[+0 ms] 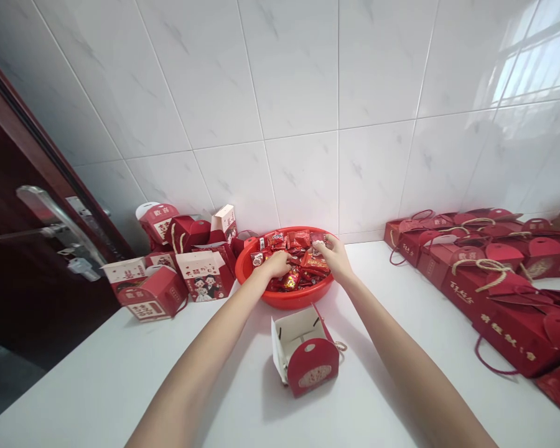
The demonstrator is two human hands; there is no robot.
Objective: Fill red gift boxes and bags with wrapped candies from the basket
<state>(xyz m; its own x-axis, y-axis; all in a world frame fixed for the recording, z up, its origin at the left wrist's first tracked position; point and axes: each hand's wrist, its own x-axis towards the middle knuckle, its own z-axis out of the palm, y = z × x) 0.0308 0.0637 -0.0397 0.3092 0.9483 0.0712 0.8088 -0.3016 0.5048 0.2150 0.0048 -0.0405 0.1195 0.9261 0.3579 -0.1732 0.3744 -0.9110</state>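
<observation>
A red plastic basin [295,302] full of candies in red wrappers [315,261] stands against the wall. My left hand [279,265] reaches into the basin's middle, its fingers curled down among the candies; what they grip is hidden. At the right rim, my right hand [335,256] has thumb and fingers closed on a red wrapped candy [318,247]. In front of the basin, between my forearms, a red gift box [313,367] with a rope handle stands with its top open. Its pale inside shows no candies.
Several red and cream gift boxes [205,274] are grouped at the left. Rows of red boxes with rope handles [480,292] fill the right side of the white table [242,398]. A tiled wall [303,180] rises behind; a dark door with a metal handle [65,218] is at left.
</observation>
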